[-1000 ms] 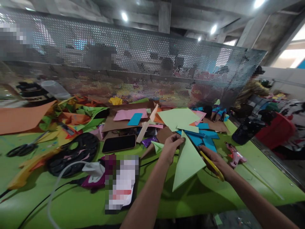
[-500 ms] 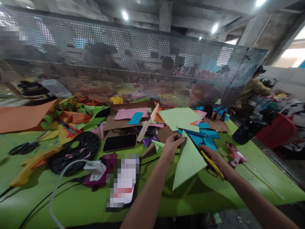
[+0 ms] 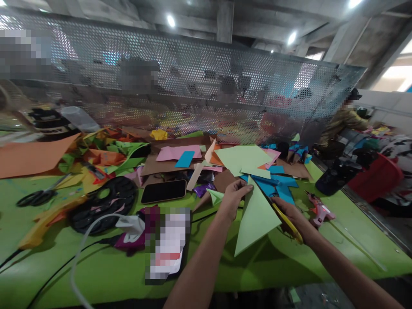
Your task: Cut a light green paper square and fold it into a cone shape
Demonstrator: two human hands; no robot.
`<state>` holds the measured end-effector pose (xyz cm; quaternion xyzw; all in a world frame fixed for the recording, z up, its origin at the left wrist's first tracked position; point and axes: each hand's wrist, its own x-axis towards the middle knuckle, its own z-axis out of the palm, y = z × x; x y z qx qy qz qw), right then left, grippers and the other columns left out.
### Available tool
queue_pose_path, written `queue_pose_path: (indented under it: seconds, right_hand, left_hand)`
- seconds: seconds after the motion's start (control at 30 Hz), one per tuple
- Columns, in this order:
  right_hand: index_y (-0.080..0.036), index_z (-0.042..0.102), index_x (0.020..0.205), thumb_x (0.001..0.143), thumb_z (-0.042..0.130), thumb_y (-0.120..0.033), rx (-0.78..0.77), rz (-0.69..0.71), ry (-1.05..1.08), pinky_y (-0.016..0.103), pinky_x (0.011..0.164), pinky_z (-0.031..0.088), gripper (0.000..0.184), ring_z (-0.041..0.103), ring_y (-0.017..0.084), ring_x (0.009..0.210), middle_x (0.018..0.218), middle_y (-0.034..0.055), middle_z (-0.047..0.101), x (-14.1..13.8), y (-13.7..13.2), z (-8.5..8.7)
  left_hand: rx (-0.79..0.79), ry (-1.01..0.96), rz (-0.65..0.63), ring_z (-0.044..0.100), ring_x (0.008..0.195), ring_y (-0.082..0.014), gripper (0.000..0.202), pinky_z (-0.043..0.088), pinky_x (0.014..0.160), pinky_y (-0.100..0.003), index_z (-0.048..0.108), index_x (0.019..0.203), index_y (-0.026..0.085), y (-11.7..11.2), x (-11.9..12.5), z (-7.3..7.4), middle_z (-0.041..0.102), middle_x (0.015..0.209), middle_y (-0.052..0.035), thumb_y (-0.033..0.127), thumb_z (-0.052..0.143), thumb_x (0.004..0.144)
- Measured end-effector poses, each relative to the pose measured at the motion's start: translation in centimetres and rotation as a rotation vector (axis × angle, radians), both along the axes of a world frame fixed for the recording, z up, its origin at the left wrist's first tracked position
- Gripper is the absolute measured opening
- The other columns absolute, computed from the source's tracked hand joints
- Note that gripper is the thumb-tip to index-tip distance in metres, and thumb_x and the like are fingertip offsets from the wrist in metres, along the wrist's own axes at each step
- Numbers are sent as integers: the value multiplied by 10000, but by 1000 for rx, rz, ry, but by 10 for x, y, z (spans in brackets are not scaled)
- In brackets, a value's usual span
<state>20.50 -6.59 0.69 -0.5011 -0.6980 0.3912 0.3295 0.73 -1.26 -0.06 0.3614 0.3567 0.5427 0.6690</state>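
Observation:
A pale green sheet of paper [image 3: 256, 219], pointed at top and bottom, is pinched near its upper tip by my left hand [image 3: 234, 195]. Yellow-handled scissors [image 3: 287, 223] are gripped in my right hand [image 3: 289, 212], their dark blades lying along the paper's right edge. Just beyond my hands lie blue paper pieces [image 3: 285, 184] and a larger light green sheet [image 3: 241, 158]. A small folded green paper piece [image 3: 215, 196] rests left of my left wrist.
A pink glue gun [image 3: 321, 209] and a dark bottle [image 3: 337, 176] stand to the right. Leftward are a phone [image 3: 164, 191], a black round tray [image 3: 106, 206], a power strip [image 3: 130, 238], a yellow glue gun [image 3: 48, 223] and black scissors [image 3: 37, 197]. A perforated metal screen [image 3: 193, 86] rises behind.
The view has shifted slightly, so everything sits a little further right. Both hands keep their hold on the green paper and the scissors, with hardly any other movement.

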Motion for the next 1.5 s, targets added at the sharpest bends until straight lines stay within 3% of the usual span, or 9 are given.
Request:
queue_pose_path:
  seconds: [0.17,0.33,0.6,0.8,0.87,1.03,1.23,1.37,1.5]
  right_hand:
    - [-216,658,1048,863,559,-475,119,-49,-139,271,536,459,333,587,185,606,680,7,638,10,18,11]
    - [-206,635,1179,842,615,-392,391,-225,-561,335,784,510,386,671,271,946,1066,88,724,34,97,29]
    - [-156,702,1132,764,632,-167,300,-288,-781,345,906,484,375,639,299,1093,1187,152,701,42,177,29]
    - [-222,713,1141,924,504,-404,284,-174,-654,317,861,495,352,658,237,1002,1124,77,725,24,128,40]
    - [-215,707,1150,952,418,-509,163,-34,-401,304,755,512,458,660,198,823,988,58,742,14,95,42]
    - [-178,711,766,841,543,-635,-41,130,1,291,648,435,492,533,162,678,724,20,634,-3,30,35]
    - [-191,492,578,674,728,-609,49,-99,89,249,527,266,490,325,93,550,573,-57,365,-3,16,16]
    - [-217,377,568,628,767,-600,86,-230,143,239,495,230,550,276,90,539,567,-71,289,-1,9,8]
    - [-221,384,590,640,763,-597,65,-219,192,234,501,273,536,316,100,557,583,-63,329,-6,-4,-1]
  left_hand:
    - [9,19,29,474,514,-65,437,334,494,-185,545,663,169,1,-2,1,534,581,48,444,855,527]
    - [3,49,127,459,511,-63,442,328,486,-185,589,687,161,3,-5,3,537,588,50,477,852,524]
    - [19,51,151,501,550,-77,457,387,550,-199,631,705,149,8,-7,-3,595,620,31,510,852,532]
    - [0,10,211,494,562,-78,448,397,566,-204,633,706,151,7,-5,0,596,624,35,495,855,524]
    - [12,24,250,487,564,-79,423,394,567,-205,634,712,154,6,-4,1,589,619,37,482,843,546]
    - [109,134,321,490,600,-87,360,393,586,-210,633,727,159,4,1,-2,580,640,33,461,802,626]
    - [253,231,313,558,735,-127,391,439,632,-225,629,962,175,-9,7,-3,641,840,-22,465,738,723]
    - [290,301,99,613,949,-197,742,509,752,-283,454,1363,196,-45,7,-9,629,1148,-115,458,741,731]
    - [394,528,-18,559,1183,-293,915,460,997,-429,408,1446,235,-87,10,-19,574,1326,-135,342,828,640]
